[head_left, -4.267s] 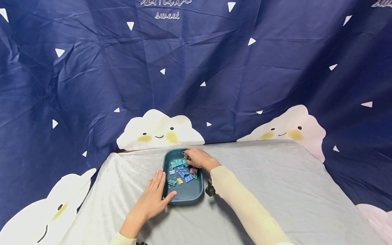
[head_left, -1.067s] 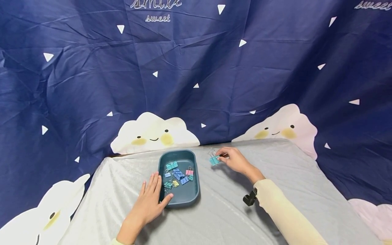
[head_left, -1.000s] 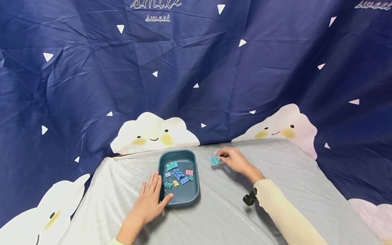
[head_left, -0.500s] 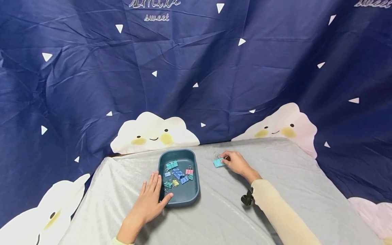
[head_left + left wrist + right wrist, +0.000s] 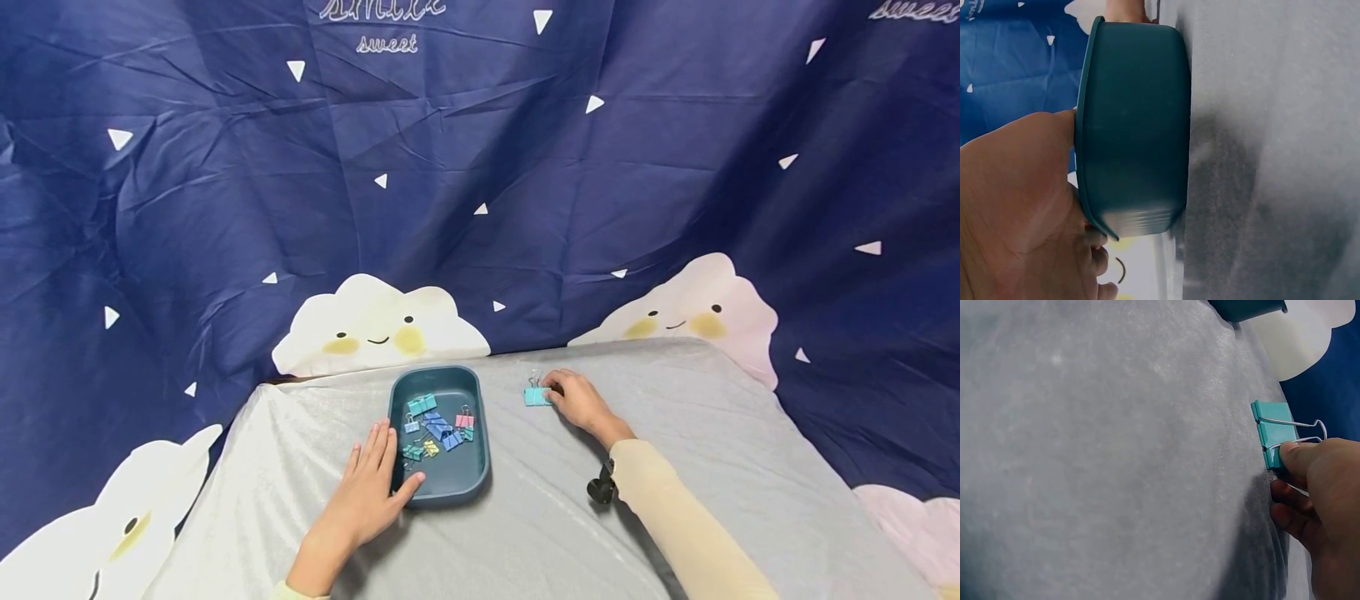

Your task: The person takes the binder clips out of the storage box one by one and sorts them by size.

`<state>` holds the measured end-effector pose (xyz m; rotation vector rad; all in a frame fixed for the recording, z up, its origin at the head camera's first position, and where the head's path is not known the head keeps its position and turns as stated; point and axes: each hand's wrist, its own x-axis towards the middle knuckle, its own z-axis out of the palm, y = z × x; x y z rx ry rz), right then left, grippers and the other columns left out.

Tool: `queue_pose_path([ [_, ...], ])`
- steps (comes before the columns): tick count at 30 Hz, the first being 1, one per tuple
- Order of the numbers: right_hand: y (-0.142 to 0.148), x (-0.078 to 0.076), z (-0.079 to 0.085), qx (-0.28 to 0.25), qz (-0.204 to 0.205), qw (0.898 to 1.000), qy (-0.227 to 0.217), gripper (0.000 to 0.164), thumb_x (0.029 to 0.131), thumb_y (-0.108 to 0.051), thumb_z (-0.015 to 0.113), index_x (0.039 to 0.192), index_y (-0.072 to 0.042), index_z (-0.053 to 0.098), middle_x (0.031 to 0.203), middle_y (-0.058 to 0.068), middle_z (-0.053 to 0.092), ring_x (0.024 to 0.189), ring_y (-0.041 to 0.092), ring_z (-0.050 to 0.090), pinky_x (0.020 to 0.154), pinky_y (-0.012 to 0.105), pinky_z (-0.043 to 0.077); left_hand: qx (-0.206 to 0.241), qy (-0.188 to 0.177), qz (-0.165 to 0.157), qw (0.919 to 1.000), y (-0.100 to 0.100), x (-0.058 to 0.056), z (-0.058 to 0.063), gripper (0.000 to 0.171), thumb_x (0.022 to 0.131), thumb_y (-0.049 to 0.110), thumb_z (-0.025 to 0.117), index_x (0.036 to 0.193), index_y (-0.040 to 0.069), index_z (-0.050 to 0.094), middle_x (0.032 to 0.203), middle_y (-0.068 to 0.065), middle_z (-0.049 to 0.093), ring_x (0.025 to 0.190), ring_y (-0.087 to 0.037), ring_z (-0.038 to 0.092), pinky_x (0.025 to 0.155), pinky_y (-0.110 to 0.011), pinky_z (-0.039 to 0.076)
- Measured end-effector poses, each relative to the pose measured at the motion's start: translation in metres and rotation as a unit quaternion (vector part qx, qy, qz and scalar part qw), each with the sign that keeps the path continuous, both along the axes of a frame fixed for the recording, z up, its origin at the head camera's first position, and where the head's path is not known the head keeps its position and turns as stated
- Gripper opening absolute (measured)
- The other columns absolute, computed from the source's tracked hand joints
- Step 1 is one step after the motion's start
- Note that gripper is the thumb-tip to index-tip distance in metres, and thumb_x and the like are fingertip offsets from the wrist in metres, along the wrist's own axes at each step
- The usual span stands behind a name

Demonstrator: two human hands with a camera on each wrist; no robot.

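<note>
Between the thumb and fingers of my right hand [image 5: 581, 402] is a large turquoise binder clip [image 5: 535, 397], pinched at its right end. In the right wrist view the turquoise binder clip [image 5: 1277, 428] shows its wire handles pointing toward the backdrop, close over the grey cloth. My left hand [image 5: 363, 483] rests on the left rim of a dark teal tray [image 5: 450, 485], fingers straight and thumb over the near-left corner. The tray holds several binder clips: turquoise [image 5: 422, 405], blue [image 5: 437, 427], pink [image 5: 465, 422], yellow [image 5: 431, 448] and green [image 5: 412, 452].
Grey cloth [image 5: 555, 517] covers the table under the tray and both hands. Right behind the table's far edge hangs a navy backdrop [image 5: 480, 167] with white triangles and smiling clouds. The tray stands left of the right hand, near the far edge.
Earlier my right hand was inside the tray; it has carried the turquoise binder clip out to the right. Over the last second the clip shifted slightly right and levelled. My left hand stayed put.
</note>
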<state>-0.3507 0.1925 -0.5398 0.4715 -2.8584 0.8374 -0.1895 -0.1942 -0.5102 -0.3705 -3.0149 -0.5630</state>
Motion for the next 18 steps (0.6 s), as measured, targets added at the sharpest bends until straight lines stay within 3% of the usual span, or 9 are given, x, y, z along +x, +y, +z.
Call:
queue_pose_path([
  [18,-0.0034,-0.0005,0.0005,0.012,-0.012,1.000,0.006,0.018,0.103,-0.011,0.070,0.120,-0.010,0.075,0.123,0.011,0.073,0.116,0.034,0.071,0.100,0.053,0.058,0.003,-0.011,0.000,0.9999,-0.0001,-0.0016,-0.0004,0.092,0.106,0.055,0.058,0.166,-0.007,0.026,0.177,-0.023,0.017,0.166,-0.042,0.015,0.132,-0.065,0.017],
])
